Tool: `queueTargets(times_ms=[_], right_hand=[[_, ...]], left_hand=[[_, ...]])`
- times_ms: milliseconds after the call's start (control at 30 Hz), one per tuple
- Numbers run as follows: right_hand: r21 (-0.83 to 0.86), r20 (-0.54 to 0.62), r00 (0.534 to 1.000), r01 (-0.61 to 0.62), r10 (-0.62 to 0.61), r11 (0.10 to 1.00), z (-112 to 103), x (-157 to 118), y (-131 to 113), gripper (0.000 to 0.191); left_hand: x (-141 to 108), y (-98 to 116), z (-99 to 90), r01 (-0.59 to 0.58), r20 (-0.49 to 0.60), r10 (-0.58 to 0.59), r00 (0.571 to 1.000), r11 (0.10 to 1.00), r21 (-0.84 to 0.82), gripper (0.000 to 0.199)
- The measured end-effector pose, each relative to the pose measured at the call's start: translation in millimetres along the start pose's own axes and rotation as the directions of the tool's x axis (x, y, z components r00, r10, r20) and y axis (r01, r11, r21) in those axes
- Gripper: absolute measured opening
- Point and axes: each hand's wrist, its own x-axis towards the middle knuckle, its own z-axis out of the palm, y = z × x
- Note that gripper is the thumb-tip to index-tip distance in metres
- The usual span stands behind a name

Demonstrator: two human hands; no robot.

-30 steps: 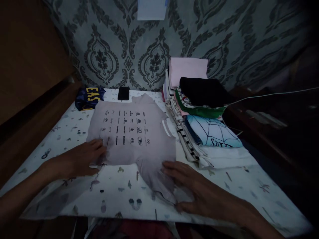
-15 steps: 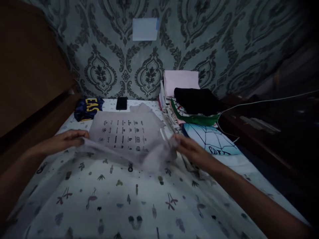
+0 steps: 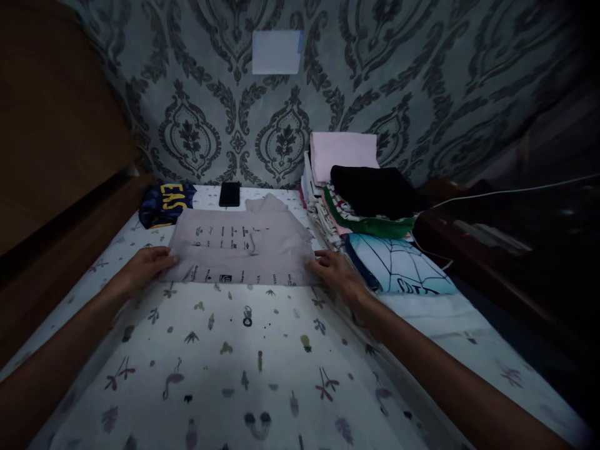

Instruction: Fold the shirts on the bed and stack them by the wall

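A pale pinkish-grey garment [image 3: 220, 250] with rows of black print lies on the patterned bedsheet [image 3: 262, 362], its near part folded back over itself. My left hand [image 3: 150, 264] pinches its left edge near the fold. At the garment's right edge, my right hand [image 3: 330, 267] has its fingers closed on the cloth. The near fold forms a fairly straight line between both hands. Part of the garment sticks up in a small peak at the far side.
Right of the garment stands a stack of folded clothes, with a black one [image 3: 370, 190] and a pink one [image 3: 344, 156]. A blue web-print garment [image 3: 398, 262] lies before it. Behind are a black phone [image 3: 229, 194] and a navy garment [image 3: 166, 205]. Wooden furniture [image 3: 60, 125] borders the left.
The near edge of the garment, loose and lifted before, now lies folded flat over the print. My left hand has shifted slightly, and my right hand now rests lower against the cloth.
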Motion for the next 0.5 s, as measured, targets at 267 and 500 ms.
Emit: queueTargets(times_ms=[267, 500], right_hand=[[0.034, -0.058, 0.956, 0.289, -0.287, 0.957, 10, -15, 3, 0.037], [-0.097, -0.013, 0.947, 0.319, -0.321, 0.943, 5, -43, 2, 0.035]], left_hand=[[-32, 5, 13.9, -0.232, -0.104, 0.238, 0.966, 0.971, 0.062, 0.048], [-37, -14, -7.9, -0.117, -0.046, 0.126, 0.991, 0.98, 0.164, 0.049]])
